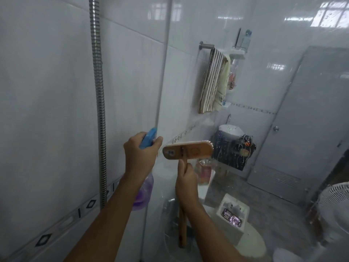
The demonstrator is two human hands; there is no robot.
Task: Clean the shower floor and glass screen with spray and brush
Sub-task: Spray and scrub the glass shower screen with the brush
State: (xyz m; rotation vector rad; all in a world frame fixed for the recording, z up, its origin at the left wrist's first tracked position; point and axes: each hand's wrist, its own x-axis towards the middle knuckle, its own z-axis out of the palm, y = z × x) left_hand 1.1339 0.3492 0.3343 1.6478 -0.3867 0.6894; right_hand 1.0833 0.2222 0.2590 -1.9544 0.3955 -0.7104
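A: What was each hand doing?

B: The left hand [140,152] was closed round the neck of the spray bottle [144,188], its blue trigger head [148,138] sticking up above the fist and its purple body hanging below the wrist. The forefinger lay forward by the nozzle; whether it was pressing, I could not tell.

A: And the right?

B: The right hand [186,183] was wrapped tight round the wooden handle [182,224] of the brush [188,149], just under the head. The head lay crosswise at 12 o'clock from that hand, its flat wooden back facing the camera and its bristles turned toward the glass [264,129]. Whether they touched the pane was not clear.

A: How did the two tools stand to each other?

B: The bottle's head was at 9 o'clock from the brush head, just beside it but apart. Both were held up near the glass's left edge, where it met the tiled wall [47,110].

A: Anything else near?

B: A metal shower hose [98,101] hung down the wall at 10 o'clock from the left hand. Through the wet, streaked glass a striped towel [212,82] hung on a rail at 1 o'clock from the brush.
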